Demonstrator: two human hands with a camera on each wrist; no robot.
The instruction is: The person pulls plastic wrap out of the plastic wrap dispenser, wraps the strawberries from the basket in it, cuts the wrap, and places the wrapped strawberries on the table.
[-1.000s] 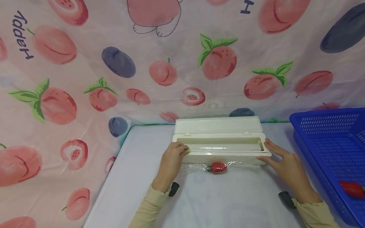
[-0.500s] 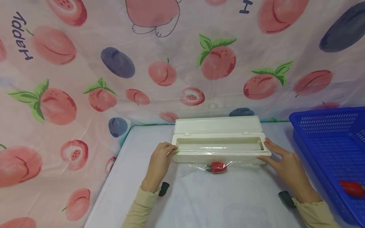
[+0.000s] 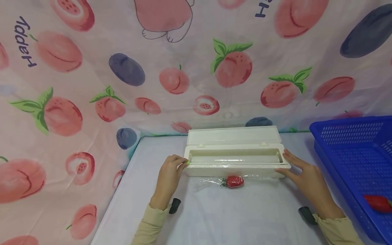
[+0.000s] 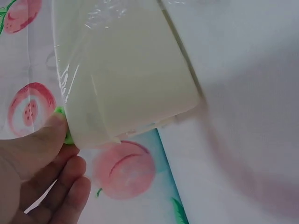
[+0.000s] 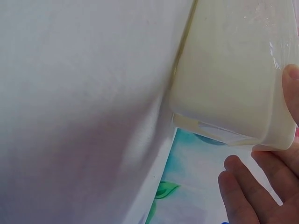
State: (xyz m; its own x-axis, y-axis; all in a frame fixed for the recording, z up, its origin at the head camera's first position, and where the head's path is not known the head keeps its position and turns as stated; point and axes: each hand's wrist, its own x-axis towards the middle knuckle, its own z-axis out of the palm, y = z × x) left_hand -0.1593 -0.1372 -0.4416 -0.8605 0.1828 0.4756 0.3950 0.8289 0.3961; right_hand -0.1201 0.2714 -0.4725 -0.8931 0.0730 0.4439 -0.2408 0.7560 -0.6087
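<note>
A white cling film dispenser box (image 3: 235,172) stands on the table with its lid (image 3: 234,135) tipped back and a film roll (image 3: 235,159) inside. At the box's left end, my left hand (image 3: 167,177) pinches a small green slide cutter (image 4: 68,138) between thumb and forefinger. My right hand (image 3: 309,182) grips the box's right end, its thumb (image 5: 292,88) against the front edge and other fingers around the end. Before the box lies a red strawberry (image 3: 235,181) with green leaves, with clear cling film (image 3: 207,182) around it and spread to both sides.
A blue plastic basket (image 3: 343,163) stands at the right, with another red strawberry (image 3: 378,203) in it. Behind the white table (image 3: 245,217) hangs a fruit-printed cloth (image 3: 183,51), which also covers the left side.
My left hand has slid left along the box's front edge with the green cutter, stopping at the left end. The right hand keeps its hold. The strawberry and film have barely moved.
</note>
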